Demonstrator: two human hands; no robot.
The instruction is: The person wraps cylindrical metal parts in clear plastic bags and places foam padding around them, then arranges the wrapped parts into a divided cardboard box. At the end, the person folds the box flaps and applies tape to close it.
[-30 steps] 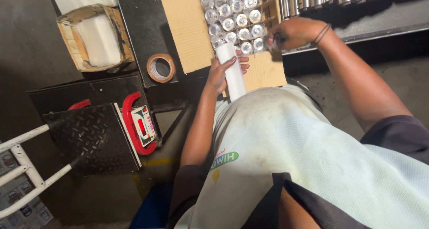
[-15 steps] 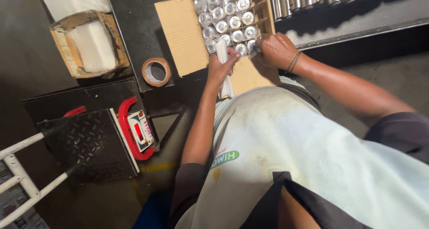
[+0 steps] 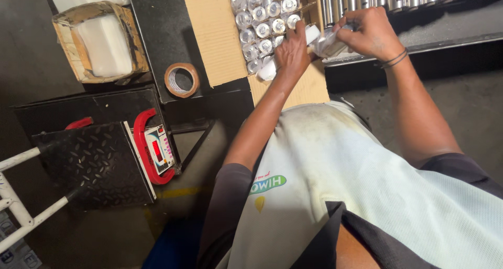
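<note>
The open brown corrugated cardboard box [image 3: 220, 35] sits at 12 o'clock on the dark counter [image 3: 157, 33], its cells packed with shiny cylindrical wrapped metal parts [image 3: 262, 12]. The left hand [image 3: 292, 51] rests on the box's 5 o'clock corner, fingers curled closed around a smooth white cylindrical tube [image 3: 270, 68]. The right hand [image 3: 367, 33], just beside it at 1 o'clock, pinches a crinkled clear plastic wrapper [image 3: 327, 43] with narrowed fingers. A round roll of brown tape [image 3: 182, 80] lies at 11 o'clock. A red-framed weighing scale with a black checker-plate platform [image 3: 99, 164] stands at 9 o'clock.
</note>
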